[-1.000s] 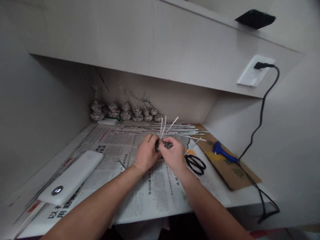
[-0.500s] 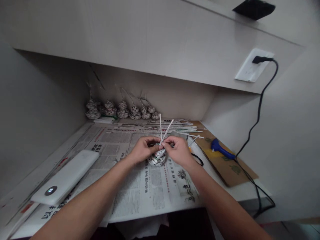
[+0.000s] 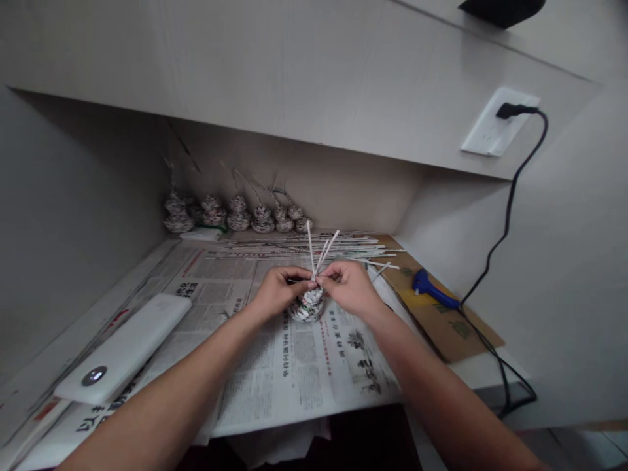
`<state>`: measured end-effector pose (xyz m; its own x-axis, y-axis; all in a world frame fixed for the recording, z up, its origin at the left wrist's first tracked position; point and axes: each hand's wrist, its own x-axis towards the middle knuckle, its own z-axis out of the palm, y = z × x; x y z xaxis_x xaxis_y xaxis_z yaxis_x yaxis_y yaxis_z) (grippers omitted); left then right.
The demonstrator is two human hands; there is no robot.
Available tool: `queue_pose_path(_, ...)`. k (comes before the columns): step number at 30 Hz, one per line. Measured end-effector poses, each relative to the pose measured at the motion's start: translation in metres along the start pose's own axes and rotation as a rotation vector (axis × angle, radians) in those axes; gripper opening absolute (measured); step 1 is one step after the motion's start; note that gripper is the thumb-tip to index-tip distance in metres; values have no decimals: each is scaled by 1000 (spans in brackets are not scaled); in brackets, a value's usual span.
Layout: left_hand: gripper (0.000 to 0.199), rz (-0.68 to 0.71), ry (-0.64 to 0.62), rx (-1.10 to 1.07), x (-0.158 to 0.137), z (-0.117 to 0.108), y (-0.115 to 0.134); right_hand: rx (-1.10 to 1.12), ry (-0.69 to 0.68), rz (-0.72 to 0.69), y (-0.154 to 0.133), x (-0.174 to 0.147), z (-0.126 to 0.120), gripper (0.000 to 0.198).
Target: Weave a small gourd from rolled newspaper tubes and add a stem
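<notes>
We see a table (image 3: 478,371) spread with newspaper (image 3: 265,392), bearing a sheet of cardboard (image 3: 458,340) along its right side, a layer of paper sticks (image 3: 275,247) across the back and a white power bank (image 3: 132,340) at the left. Near the middle, the left hand (image 3: 282,291) and the right hand (image 3: 350,288) pinch, thumb against finger, the narrow top of a woven gourd (image 3: 307,310), which we find between them, though we cannot tell whether its base touches the newspaper. Finally, we note slender strips (image 3: 311,245) rising from that top, spread apart.
</notes>
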<state>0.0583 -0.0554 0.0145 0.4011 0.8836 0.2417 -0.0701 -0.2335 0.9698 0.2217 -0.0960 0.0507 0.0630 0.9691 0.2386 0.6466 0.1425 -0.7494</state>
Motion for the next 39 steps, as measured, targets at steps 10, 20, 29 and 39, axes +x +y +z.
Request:
queue_pose_path(10,51,2,47,-145,3,2,-5,-19,43,-79,-6,-6,-3,11)
queue_pose_path(20,55,2,58,-94,-4,5,4,-165,117,-50,-13,-9,-3,11)
queue_pose_path(29,44,100,307,243,-9,7,13,222,112,97,-13,-8,17,12)
queue_pose_path(39,46,185,287,209,-10,8,11,241,236,-4,-9,-8,27,13)
